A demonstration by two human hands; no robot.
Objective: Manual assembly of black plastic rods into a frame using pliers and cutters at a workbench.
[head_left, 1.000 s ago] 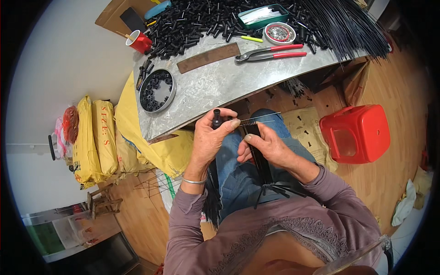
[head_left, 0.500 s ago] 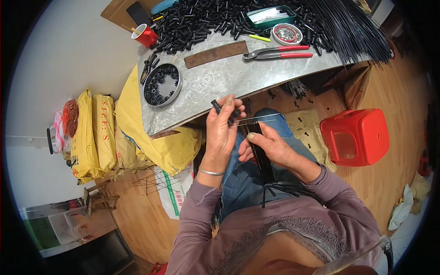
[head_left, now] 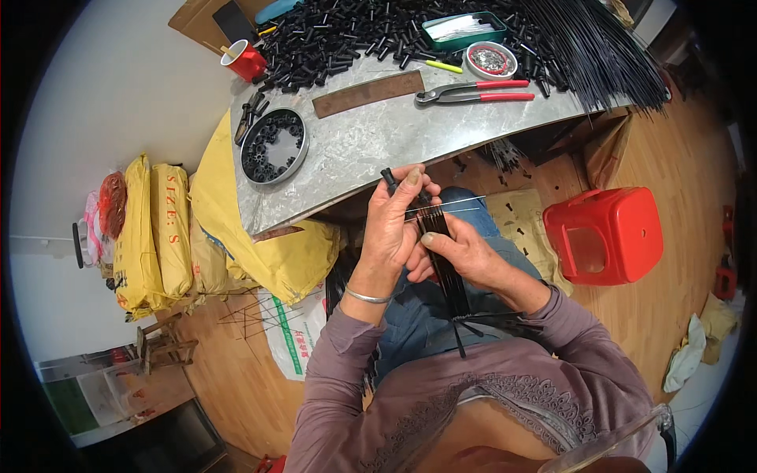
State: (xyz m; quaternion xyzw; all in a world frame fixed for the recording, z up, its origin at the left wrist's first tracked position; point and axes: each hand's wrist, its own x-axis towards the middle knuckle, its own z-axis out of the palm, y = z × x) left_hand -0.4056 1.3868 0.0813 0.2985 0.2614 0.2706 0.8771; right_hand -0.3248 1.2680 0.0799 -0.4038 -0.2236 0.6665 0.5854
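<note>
My left hand (head_left: 394,217) pinches a small black tubular plastic piece (head_left: 387,176) between thumb and fingers, at the top end of a bundle of black rods. The fingers of my right hand (head_left: 461,248) close around the flat bundle of thin black rods (head_left: 449,284), which lies over my lap. Two thin metal wires (head_left: 465,203) cross the bundle near its upper end and stick out to the right. At the lower end several rods fan out over my clothes. Both hands are close together, just off the near table edge. Some rod tips are hidden behind the left fingers.
On the grey table (head_left: 347,154) lie a heap of black tubular pieces (head_left: 339,47), a round tin (head_left: 274,146), red-handled pincers (head_left: 473,92), a brown bar (head_left: 368,94) and long black rods (head_left: 591,55). A red stool (head_left: 603,236) stands right; yellow sacks (head_left: 142,236) lean left.
My left hand has moved slightly right and in against the top of the rod bundle, bringing the black piece along. The right hand keeps its grip; the view has shifted slightly.
</note>
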